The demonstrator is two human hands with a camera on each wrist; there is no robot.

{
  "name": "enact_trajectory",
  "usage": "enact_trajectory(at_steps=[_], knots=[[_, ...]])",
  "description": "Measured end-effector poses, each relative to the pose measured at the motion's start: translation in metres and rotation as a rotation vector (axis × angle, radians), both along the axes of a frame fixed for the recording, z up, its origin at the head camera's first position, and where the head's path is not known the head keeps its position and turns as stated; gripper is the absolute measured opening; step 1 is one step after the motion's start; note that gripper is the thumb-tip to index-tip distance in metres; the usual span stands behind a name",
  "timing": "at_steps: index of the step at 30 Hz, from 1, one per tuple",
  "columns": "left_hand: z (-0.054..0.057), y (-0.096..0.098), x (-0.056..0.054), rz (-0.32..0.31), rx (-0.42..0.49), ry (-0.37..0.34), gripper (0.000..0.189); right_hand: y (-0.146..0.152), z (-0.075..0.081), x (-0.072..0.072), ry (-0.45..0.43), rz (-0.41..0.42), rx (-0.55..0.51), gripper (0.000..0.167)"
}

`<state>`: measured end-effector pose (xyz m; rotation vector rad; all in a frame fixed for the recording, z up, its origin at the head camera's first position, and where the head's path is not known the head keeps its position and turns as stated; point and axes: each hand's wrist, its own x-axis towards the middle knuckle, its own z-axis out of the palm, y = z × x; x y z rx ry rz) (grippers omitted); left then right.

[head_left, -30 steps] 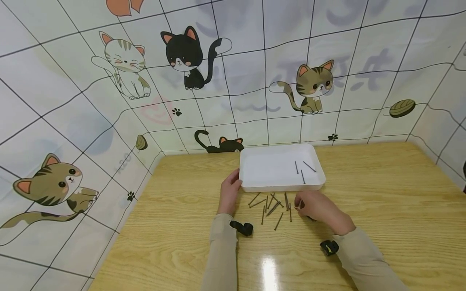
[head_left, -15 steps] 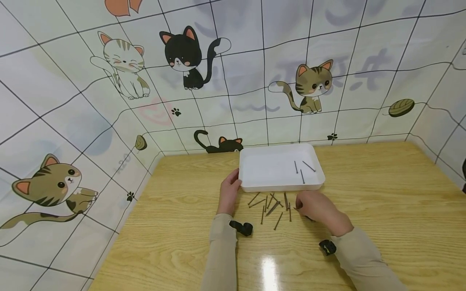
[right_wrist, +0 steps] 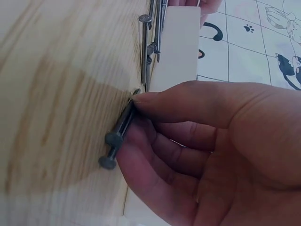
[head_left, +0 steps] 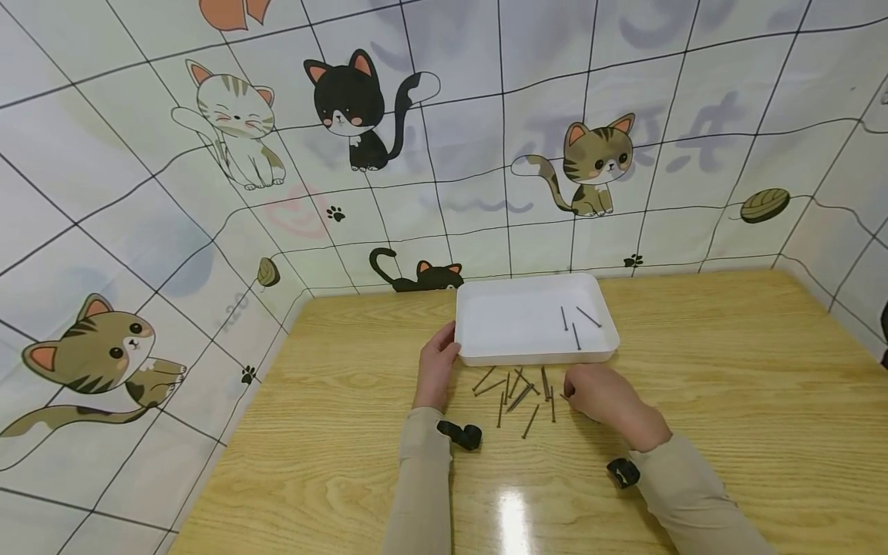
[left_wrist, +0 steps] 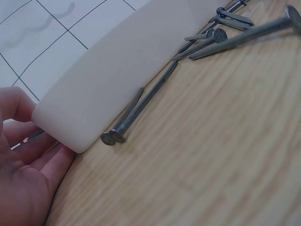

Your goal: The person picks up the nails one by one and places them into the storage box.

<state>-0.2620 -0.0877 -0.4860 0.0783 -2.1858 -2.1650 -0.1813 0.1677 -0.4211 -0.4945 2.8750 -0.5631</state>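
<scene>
My left hand (head_left: 437, 368) grips the left end of a white tray (head_left: 516, 320); in the left wrist view its thumb is at the rim and its fingers lie against the outer wall. In the right wrist view, my right hand (right_wrist: 202, 132) pinches two dark nails (right_wrist: 114, 139) between thumb and fingers, low over the wood, their flat heads pointing away from the thumb tip. To the left of that hand, several loose nails (head_left: 530, 422) lie scattered and partly crossed in front of the tray. Inside the tray's right part are 3 nails (head_left: 576, 337).
The wooden table (head_left: 333, 462) meets a wall covering (head_left: 479, 154) with cat drawings and a line grid at the back and sides. Black wrist cameras sit on both wrists, the left one (head_left: 470, 437) just in front of the nails.
The right hand has shifted very slightly, its fingers staying low by the nails right of the pile. The left hand, the tray and the loose nails stay where they were.
</scene>
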Motion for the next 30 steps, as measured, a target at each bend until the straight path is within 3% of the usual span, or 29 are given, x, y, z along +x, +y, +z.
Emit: enact_trajectory(at_steps=[5,14,23,26,30], knots=[[-0.001,0.000,0.000,0.004,-0.009,-0.001,0.045,-0.001,-0.002,-0.003,-0.007,-0.022,-0.010,0.008],[0.003,0.001,0.003,-0.003,-0.005,0.005,0.044,0.004,-0.008,-0.011,-0.051,-0.031,-0.137,0.020],[0.024,0.002,0.013,-0.035,0.030,-0.008,0.045,0.010,-0.011,-0.015,-0.054,-0.037,-0.237,0.022],[0.022,0.002,0.013,-0.034,0.038,-0.008,0.045,0.011,-0.011,-0.017,-0.090,-0.056,-0.287,0.024],[0.012,0.001,0.007,-0.022,0.030,-0.007,0.045,0.014,-0.011,-0.018,-0.133,-0.076,-0.352,0.024]])
